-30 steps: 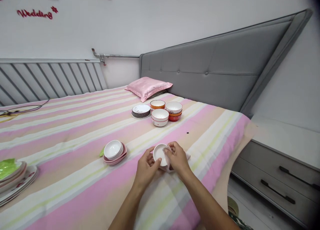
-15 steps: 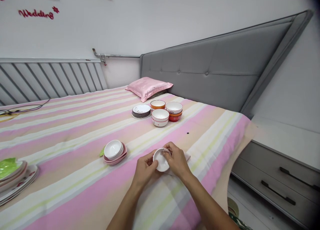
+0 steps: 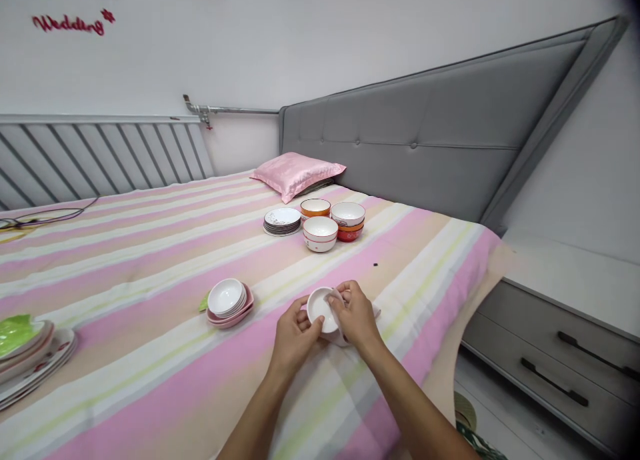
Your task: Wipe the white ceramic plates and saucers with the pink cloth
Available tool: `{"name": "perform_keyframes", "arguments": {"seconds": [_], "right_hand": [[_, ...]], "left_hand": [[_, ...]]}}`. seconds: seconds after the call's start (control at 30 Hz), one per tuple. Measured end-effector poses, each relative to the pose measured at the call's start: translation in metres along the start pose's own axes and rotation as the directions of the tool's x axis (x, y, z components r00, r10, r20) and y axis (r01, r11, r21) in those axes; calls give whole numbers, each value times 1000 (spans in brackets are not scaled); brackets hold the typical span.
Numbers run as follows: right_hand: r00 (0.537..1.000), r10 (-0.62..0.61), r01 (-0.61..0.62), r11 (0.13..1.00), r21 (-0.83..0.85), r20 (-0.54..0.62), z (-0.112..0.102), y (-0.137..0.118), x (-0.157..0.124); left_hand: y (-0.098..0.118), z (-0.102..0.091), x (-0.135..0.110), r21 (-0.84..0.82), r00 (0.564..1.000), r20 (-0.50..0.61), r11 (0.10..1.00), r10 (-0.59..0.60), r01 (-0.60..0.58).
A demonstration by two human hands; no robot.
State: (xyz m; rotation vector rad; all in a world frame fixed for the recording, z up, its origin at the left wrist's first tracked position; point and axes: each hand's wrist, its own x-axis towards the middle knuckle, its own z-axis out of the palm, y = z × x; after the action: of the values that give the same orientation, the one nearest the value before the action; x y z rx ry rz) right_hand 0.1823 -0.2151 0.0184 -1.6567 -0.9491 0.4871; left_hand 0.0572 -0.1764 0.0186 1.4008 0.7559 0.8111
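A small white bowl [image 3: 319,304] is tilted toward me, held just over the near part of the bed. My left hand [image 3: 296,333] grips its left side, thumb on the inner front edge and fingers behind. My right hand [image 3: 356,317] is closed at the bowl's right rim, pinching a thin pale cloth [image 3: 338,337] against it. Part of this cloth hangs below the bowl, and a corner sticks out beyond the right hand. To the left, a stack of small white bowls [image 3: 227,297] rests in pink dishes [image 3: 231,322].
Farther back stand larger bowls [image 3: 321,235] in stacks, beside stacked plates [image 3: 282,219]. A pink pillow [image 3: 299,173] lies near the grey headboard [image 3: 395,133]. Plates and dishes [image 3: 37,373] are piled at the left edge. A drawer cabinet [image 3: 555,340] stands right of the bed.
The small bowl has moved slightly up and its inside shows more openly. My right fingers have shifted from inside the bowl to its right rim, with more cloth showing.
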Motion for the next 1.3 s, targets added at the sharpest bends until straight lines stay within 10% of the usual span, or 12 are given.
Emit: {"name": "perform_keyframes", "arguments": {"seconds": [0.77, 1.03, 1.3], "right_hand": [[981, -176, 191, 938, -288, 79, -9, -12, -5], [949, -264, 307, 893, -329, 169, -7, -13, -8], [985, -127, 155, 948, -278, 116, -8, -12, -5]], "left_hand": [[7, -6, -2, 40, 988, 84, 990, 132, -136], [8, -15, -2, 327, 976, 89, 920, 197, -216], [1, -10, 0, 337, 982, -28, 927, 187, -167]]}}
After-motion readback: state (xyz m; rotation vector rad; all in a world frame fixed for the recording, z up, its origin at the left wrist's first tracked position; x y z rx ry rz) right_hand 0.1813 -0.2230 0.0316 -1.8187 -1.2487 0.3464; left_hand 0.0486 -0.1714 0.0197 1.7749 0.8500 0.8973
